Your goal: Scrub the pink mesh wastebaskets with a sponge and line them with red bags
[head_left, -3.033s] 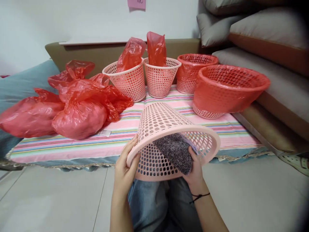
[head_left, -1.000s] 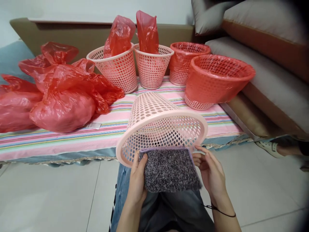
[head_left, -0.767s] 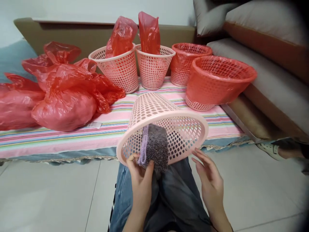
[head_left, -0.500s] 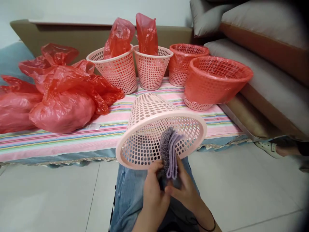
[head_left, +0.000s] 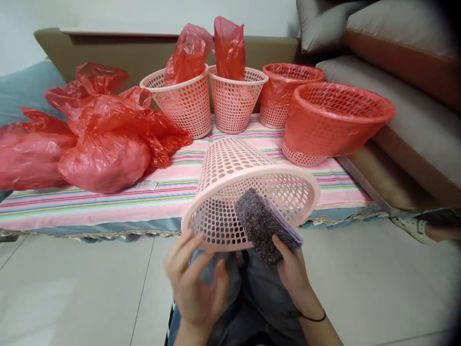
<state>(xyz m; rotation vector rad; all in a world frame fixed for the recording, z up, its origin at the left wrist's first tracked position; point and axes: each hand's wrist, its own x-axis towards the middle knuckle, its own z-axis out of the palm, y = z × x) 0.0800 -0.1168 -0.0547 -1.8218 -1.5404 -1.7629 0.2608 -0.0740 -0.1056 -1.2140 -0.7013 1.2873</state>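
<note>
A pink perforated basket [head_left: 230, 166] lies on its side on the striped cloth [head_left: 169, 190], its mouth facing me. My right hand [head_left: 293, 276] grips a folded grey-purple cloth [head_left: 261, 223] just in front of the basket's rim. My left hand [head_left: 196, 283] hovers below the rim with fingers spread and loosely curled, holding nothing; it looks slightly blurred. My jeans-clad knees show beneath both hands.
Two upright pink baskets [head_left: 185, 103] [head_left: 236, 98] hold red plastic bags. Two more baskets [head_left: 286, 91] [head_left: 333, 125] are lined with red bags at the right. A heap of red bags [head_left: 104, 139] lies on the left. Cushions [head_left: 399, 43] stack at the right; a foot in a sandal [head_left: 414, 227] shows there.
The cloth went from spread between both hands to folded. It passed from my left hand to my right, and my left hand has let go and opened.
</note>
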